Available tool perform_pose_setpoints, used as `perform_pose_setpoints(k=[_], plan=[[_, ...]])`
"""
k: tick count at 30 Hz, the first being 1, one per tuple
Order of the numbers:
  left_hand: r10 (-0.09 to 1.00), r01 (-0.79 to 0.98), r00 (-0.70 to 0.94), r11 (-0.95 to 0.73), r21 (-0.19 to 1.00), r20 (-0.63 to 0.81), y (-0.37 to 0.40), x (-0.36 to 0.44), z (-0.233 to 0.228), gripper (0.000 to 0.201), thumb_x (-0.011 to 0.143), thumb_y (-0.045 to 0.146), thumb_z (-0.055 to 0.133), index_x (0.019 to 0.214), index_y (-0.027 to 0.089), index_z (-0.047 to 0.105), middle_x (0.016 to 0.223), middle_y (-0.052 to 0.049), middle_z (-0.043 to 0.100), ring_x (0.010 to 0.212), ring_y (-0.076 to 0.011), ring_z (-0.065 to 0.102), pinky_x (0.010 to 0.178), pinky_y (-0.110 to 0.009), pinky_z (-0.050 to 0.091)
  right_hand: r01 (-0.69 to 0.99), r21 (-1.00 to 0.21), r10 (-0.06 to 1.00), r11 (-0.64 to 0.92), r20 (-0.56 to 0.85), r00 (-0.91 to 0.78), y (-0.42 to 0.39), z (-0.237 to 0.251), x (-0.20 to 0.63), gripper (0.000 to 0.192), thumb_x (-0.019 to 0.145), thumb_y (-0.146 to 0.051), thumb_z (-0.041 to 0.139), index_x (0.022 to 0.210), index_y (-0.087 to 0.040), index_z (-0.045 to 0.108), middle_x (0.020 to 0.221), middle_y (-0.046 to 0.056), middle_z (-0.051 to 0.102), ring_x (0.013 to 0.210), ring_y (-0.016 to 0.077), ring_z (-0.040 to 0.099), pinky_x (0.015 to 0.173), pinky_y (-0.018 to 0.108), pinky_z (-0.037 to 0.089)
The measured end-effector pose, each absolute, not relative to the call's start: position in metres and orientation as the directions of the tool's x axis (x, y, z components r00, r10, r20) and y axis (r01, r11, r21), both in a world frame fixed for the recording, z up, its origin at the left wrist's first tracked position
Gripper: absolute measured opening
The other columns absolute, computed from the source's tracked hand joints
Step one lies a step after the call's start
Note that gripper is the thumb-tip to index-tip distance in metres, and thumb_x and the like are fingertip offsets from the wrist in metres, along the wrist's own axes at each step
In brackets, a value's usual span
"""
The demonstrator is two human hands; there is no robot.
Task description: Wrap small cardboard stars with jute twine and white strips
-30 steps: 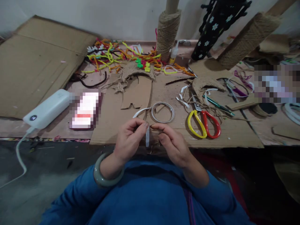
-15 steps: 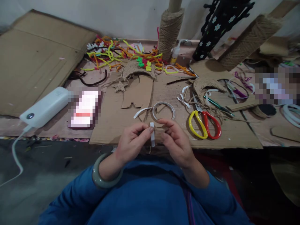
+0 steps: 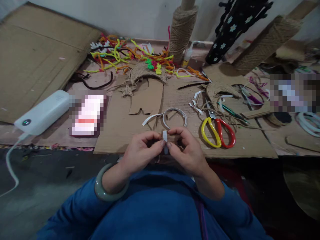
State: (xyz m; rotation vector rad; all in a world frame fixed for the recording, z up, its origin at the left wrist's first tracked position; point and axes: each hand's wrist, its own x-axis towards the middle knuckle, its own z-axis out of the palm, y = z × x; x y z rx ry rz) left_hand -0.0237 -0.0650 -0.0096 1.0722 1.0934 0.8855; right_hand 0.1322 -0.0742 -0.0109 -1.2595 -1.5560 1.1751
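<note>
A short strip of white tape (image 3: 165, 136) stands upright between my two hands, close to the front edge of the cardboard sheet. My left hand (image 3: 142, 148) pinches it from the left with thumb and fingers. From the other side, the thumb of my right hand (image 3: 186, 150) meets the strip, its fingers curled near the top end. Just beyond lies a roll of tape (image 3: 163, 120) with a loose end stretching left. Scissors (image 3: 226, 133) with one yellow and one red handle rest to the right. Behind the roll is a notched cardboard piece (image 3: 147, 96).
A twine-covered crescent (image 3: 140, 74) with small bright flowers and a twine star (image 3: 127, 90) lie farther back. Tangled pipe cleaners (image 3: 117, 55) spread along the wall. To the left sit a phone (image 3: 88, 113) and a white power bank (image 3: 46, 111). Twine-wrapped tubes (image 3: 183, 31) stand behind.
My right hand has moved left, bringing its thumb and fingers to the tape strip. My left hand stays pinched on the strip, which has shifted slightly right.
</note>
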Motion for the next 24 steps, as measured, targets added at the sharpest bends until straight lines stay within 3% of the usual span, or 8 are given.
perform_pose_setpoints(k=[5, 14, 18, 24], plan=[[0.923, -0.031, 0.268, 0.296, 0.955, -0.277, -0.061, -0.025, -0.005, 0.01, 0.07, 0.024, 0.066, 0.069, 0.015, 0.069, 0.064, 0.0, 0.064, 0.056, -0.0081, 0.053, 0.053, -0.018, 0.044, 0.247, -0.968, 0.985, 0.03, -0.013, -0.169, -0.071, -0.009, 0.133, 0.018, 0.077, -0.023, 0.055, 0.096, -0.021, 0.055, 0.066, -0.003, 0.056, 0.056, 0.0102, 0.05, 0.05, 0.022, 0.041], [0.865, -0.171, 0.361, 0.429, 0.887, -0.349, -0.055, -0.029, -0.009, 0.014, 0.07, 0.03, 0.069, 0.075, 0.017, 0.072, 0.058, 0.0, 0.063, 0.049, -0.009, 0.055, 0.047, -0.019, 0.047, 0.181, -0.982, 0.977, -0.049, -0.084, -0.195, -0.064, -0.008, 0.134, 0.02, 0.078, -0.022, 0.054, 0.098, -0.023, 0.055, 0.07, -0.003, 0.055, 0.057, 0.0102, 0.05, 0.05, 0.022, 0.041], [0.89, -0.244, 0.353, 0.385, 0.89, -0.288, -0.054, -0.033, -0.015, 0.019, 0.068, 0.031, 0.073, 0.083, 0.018, 0.074, 0.065, -0.001, 0.068, 0.055, -0.0113, 0.061, 0.05, -0.02, 0.05, 0.084, -0.992, 0.977, -0.097, -0.111, -0.18, -0.06, -0.01, 0.131, 0.021, 0.078, -0.022, 0.054, 0.099, -0.023, 0.055, 0.07, -0.003, 0.055, 0.057, 0.0098, 0.05, 0.05, 0.021, 0.042], [0.94, -0.347, 0.336, 0.182, 0.92, -0.06, -0.051, -0.034, -0.024, 0.033, 0.069, 0.024, 0.075, 0.102, 0.025, 0.072, 0.084, -0.004, 0.073, 0.073, -0.0154, 0.068, 0.06, -0.022, 0.055, -0.202, -0.954, 0.968, -0.221, -0.189, -0.168, -0.054, -0.014, 0.125, 0.018, 0.079, -0.026, 0.055, 0.097, -0.025, 0.055, 0.068, -0.003, 0.057, 0.056, 0.0111, 0.054, 0.048, 0.022, 0.045]])
